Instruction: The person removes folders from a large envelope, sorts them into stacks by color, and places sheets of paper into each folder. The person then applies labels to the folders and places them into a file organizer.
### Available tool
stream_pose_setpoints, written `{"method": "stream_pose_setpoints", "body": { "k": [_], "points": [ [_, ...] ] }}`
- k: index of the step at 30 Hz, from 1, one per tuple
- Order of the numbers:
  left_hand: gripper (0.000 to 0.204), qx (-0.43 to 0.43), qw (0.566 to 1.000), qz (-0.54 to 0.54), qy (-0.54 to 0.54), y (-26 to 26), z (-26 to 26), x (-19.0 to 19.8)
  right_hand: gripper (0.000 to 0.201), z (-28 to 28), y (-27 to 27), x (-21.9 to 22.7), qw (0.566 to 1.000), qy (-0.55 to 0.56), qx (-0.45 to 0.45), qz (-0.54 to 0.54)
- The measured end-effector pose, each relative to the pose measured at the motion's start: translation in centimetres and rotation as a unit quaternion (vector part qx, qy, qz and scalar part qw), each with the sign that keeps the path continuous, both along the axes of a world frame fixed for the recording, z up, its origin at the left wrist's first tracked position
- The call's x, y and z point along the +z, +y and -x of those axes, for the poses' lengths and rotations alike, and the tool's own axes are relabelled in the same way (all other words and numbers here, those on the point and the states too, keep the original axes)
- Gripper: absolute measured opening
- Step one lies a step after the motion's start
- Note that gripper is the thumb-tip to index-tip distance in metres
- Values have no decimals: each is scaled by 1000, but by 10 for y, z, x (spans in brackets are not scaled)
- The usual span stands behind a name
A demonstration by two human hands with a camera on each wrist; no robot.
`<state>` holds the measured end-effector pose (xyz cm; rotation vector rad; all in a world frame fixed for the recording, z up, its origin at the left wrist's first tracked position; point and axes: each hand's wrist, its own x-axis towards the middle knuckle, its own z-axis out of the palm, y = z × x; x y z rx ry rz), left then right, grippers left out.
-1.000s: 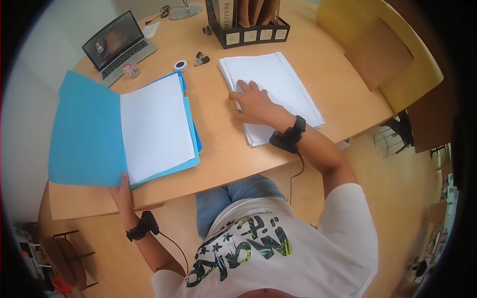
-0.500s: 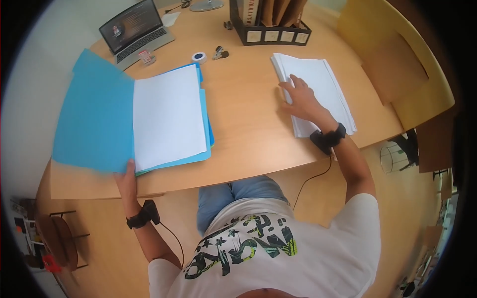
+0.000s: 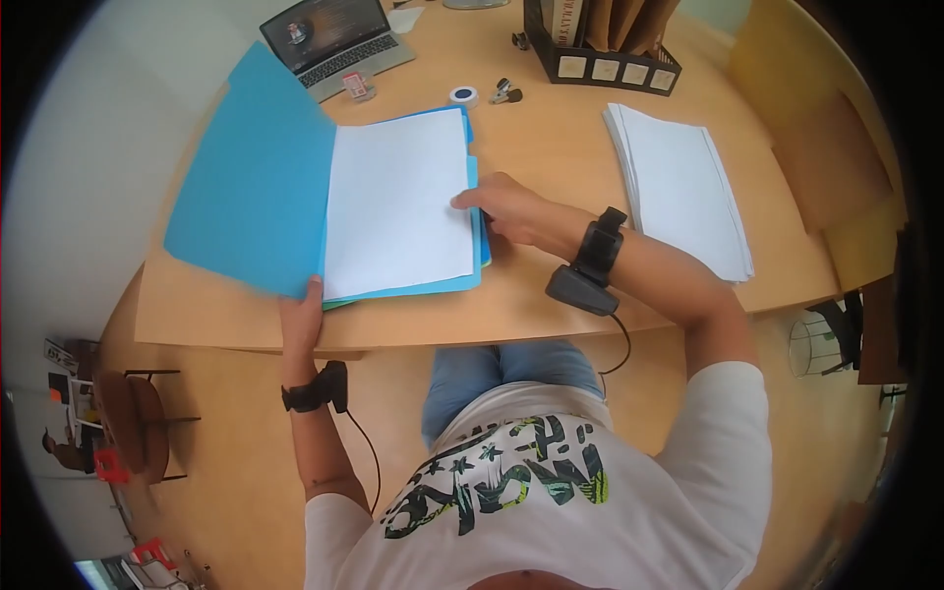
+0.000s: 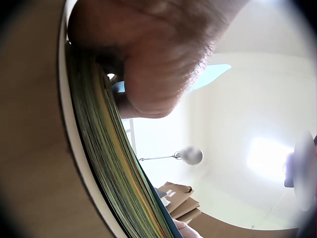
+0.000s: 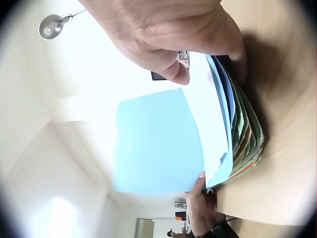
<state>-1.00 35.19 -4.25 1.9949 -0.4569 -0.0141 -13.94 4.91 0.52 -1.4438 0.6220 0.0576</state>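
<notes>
A light blue folder [image 3: 251, 177] lies spread with its cover raised to the left, white paper [image 3: 398, 206] on its right side. Beneath it is a thick pile of coloured folders [image 5: 245, 131], their edges green, yellow and blue. My left hand [image 3: 302, 320] grips the folder at the near end of its spine, thumb on top. At the pile's right edge, my right hand [image 3: 509, 208] has its thumb over the white paper and its fingers down the side, partly hidden. A separate stack of white paper [image 3: 683, 187] lies to the right, apart from both hands.
Behind the folder stand a laptop [image 3: 339, 44], a small clear box with a red-and-white label [image 3: 359, 87], a white tape roll [image 3: 463, 96] and black clips [image 3: 505, 92]. A black file holder [image 3: 615, 74] is at the back. The table's near edge runs close below the folder.
My right hand has left the white paper stack and moved left to the folder pile's right edge. The left hand stays at the spine. The head view has shifted left.
</notes>
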Motion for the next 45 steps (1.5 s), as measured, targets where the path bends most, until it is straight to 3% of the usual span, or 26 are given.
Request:
{"method": "stream_pose_setpoints", "body": {
  "k": [6, 9, 15, 20, 23, 26, 29, 30, 32, 33, 36, 38, 41, 45],
  "points": [
    [34, -53, 997, 50, 4, -22, 8, -7, 35, 17, -27, -12, 999, -23, -5, -30],
    [32, -112, 993, 14, 42, -37, 20, 6, 33, 39, -38, -5, 999, -20, -39, -23],
    [31, -259, 963, -45, -59, -65, 34, 5, 36, 87, -68, 3, 998, -9, -59, 6],
    [35, -306, 941, -126, -70, -81, 52, 19, 38, 114, -81, 1, 997, -8, -63, 31],
    [38, -303, 944, -119, -49, -85, 55, 10, 40, 122, -92, -13, 992, -31, -32, 119],
    [44, -303, 947, -103, -20, -89, 60, 19, 48, 118, -103, -1, 924, 16, 87, 372],
    [47, -295, 946, -125, -48, -89, 63, 27, 52, 102, -111, 40, 770, 195, 208, 570],
    [47, -288, 945, -139, -66, -88, 64, 27, 59, 101, -125, 33, 737, 157, 162, 637],
    [44, -275, 941, -168, -105, -86, 71, 33, 50, 80, -137, 62, 754, 168, 111, 625],
    [42, -268, 938, -182, -125, -85, 77, 37, 45, 71, -150, 65, 744, 104, 92, 653],
    [38, -279, 924, -205, -162, -85, 82, 47, 31, 26, -185, 46, 678, -66, 27, 732],
    [38, -281, 922, -203, -175, -84, 89, 50, 27, -13, -186, 41, 658, -32, 50, 750],
    [37, -285, 917, -190, -206, -84, 84, 43, 20, -70, -198, 12, 543, -144, 88, 823],
    [31, -274, 930, -104, -221, -86, 81, 39, 13, -104, -190, -7, 508, -140, 130, 840]
  ]
}}
